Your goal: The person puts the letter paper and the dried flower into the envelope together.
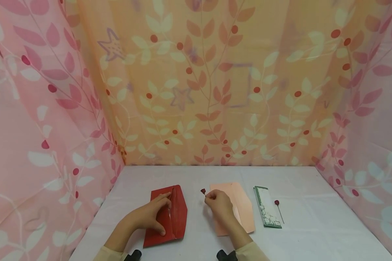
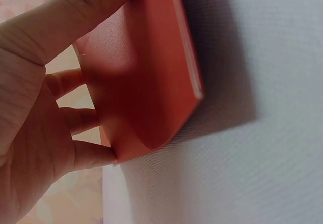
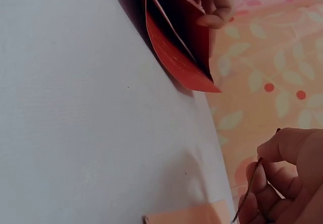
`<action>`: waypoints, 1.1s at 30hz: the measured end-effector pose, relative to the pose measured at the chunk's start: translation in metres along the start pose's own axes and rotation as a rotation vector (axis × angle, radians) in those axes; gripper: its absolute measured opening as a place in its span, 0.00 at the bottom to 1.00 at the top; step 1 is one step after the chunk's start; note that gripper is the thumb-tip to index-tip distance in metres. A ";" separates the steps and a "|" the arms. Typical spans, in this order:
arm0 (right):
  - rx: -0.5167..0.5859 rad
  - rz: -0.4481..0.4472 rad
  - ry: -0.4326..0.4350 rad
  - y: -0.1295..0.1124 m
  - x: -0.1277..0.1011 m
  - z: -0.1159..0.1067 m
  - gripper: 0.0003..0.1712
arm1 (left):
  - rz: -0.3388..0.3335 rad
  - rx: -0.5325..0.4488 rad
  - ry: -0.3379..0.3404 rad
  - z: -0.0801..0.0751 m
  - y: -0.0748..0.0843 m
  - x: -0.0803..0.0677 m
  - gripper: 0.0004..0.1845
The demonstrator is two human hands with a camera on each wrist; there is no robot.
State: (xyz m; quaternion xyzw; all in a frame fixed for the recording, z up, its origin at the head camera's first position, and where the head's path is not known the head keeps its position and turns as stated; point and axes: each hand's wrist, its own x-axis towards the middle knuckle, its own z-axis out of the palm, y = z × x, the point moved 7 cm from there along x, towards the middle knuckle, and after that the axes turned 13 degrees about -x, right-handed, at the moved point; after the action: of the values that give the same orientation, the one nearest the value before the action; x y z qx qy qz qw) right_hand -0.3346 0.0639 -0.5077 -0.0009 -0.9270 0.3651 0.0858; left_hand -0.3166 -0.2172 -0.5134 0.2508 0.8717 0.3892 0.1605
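Note:
A red envelope (image 1: 170, 217) lies on the white table (image 1: 313, 232), left of centre. My left hand (image 1: 151, 215) holds it, thumb at the near side and fingers at the flap, which stands lifted open. The left wrist view has the red envelope (image 2: 146, 82) held between my thumb and fingers. My right hand (image 1: 219, 203) pinches a small dried rose (image 1: 203, 191) on a thin stem, just right of the envelope and over a pink envelope (image 1: 240, 206). In the right wrist view my fingers (image 3: 282, 183) curl round the thin stem (image 3: 250, 188), with the red envelope (image 3: 181, 47) ahead.
A green-edged white card (image 1: 267, 211) lies right of the pink envelope, with a second small rose on a stem (image 1: 278, 210) beside it. Patterned fabric walls (image 1: 209, 90) close in the table at the back and both sides.

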 end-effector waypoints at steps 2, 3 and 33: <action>0.031 -0.012 -0.007 -0.002 0.001 0.000 0.02 | 0.003 0.002 0.001 0.000 0.001 0.000 0.39; 0.050 -0.016 -0.015 -0.003 0.001 0.001 0.03 | 0.004 0.002 0.001 0.000 0.001 0.000 0.38; 0.322 -0.094 -0.160 -0.022 0.006 0.024 0.08 | -0.002 -0.005 0.006 0.000 0.004 -0.001 0.38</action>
State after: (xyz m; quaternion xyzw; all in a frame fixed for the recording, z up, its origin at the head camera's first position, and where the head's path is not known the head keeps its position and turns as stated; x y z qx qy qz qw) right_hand -0.3431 0.0318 -0.5087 0.0850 -0.8594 0.5034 0.0278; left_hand -0.3142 -0.2156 -0.5107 0.2483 0.8714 0.3922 0.1588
